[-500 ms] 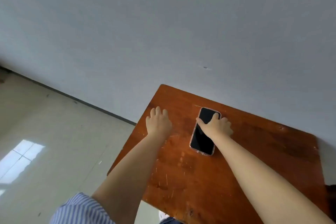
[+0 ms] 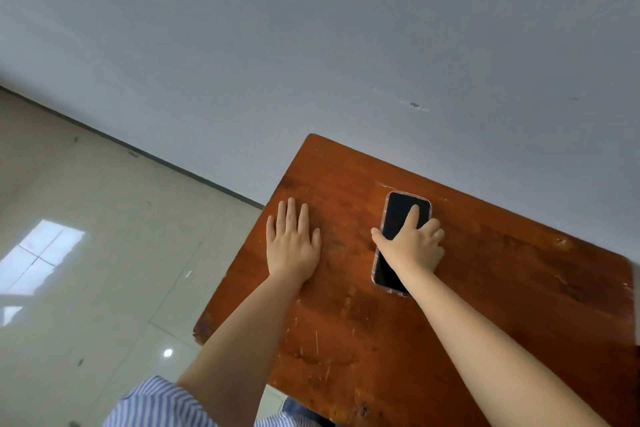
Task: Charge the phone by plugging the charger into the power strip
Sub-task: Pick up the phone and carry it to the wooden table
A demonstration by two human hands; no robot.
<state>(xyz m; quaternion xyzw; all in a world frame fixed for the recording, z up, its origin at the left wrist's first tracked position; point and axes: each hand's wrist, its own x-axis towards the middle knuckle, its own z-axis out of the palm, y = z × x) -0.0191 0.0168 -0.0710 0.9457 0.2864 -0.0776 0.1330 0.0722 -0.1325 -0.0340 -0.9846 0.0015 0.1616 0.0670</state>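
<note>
The wooden table (image 2: 398, 340) carries only the phone (image 2: 403, 218), which lies flat and face up toward the far edge, at 3 o'clock from the left hand (image 2: 292, 243). That hand rests flat with fingers spread, holding nothing. The right hand (image 2: 414, 246) lies over the phone, index finger on the dark screen and thumb at its left edge; I think it should pinch both long edges before lifting, since no charger or power strip is visible.

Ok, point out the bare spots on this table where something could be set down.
Widest bare patch: table surface right of the phone, out to the right edge. Also bare: the near stretch between the two forearms, and the far corner beyond the left hand. Tightest: the strip between the left hand and the right hand on the phone.
</note>
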